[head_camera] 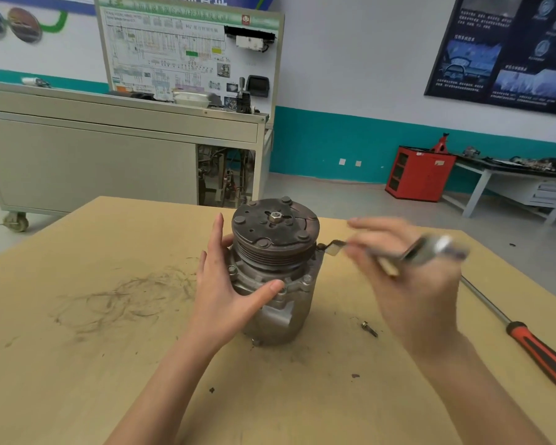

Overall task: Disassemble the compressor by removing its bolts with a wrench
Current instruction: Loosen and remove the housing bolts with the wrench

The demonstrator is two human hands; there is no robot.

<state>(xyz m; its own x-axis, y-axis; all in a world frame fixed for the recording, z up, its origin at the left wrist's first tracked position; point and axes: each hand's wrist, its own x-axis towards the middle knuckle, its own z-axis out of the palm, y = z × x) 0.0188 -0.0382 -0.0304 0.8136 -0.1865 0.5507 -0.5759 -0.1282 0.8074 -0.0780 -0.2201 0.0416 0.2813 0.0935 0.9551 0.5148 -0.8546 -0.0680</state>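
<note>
The grey metal compressor (278, 284) stands upright on the wooden table (93, 316), its rusty pulley plate and centre nut facing up. My left hand (219, 290) presses against its left side, fingers straight, thumb across the front flange. My right hand (408, 277), blurred by motion, holds a silver wrench (427, 248). The wrench head sits at the compressor's right flange, just under the pulley. One loose bolt (369, 329) lies on the table to the right of the compressor.
A long screwdriver with a red and black handle (540, 348) lies along the table's right edge. Dark scuff marks cover the table left of the compressor. Behind stand a wheeled training cabinet (109, 149), a red tool cabinet (419, 173) and a workbench (511, 175).
</note>
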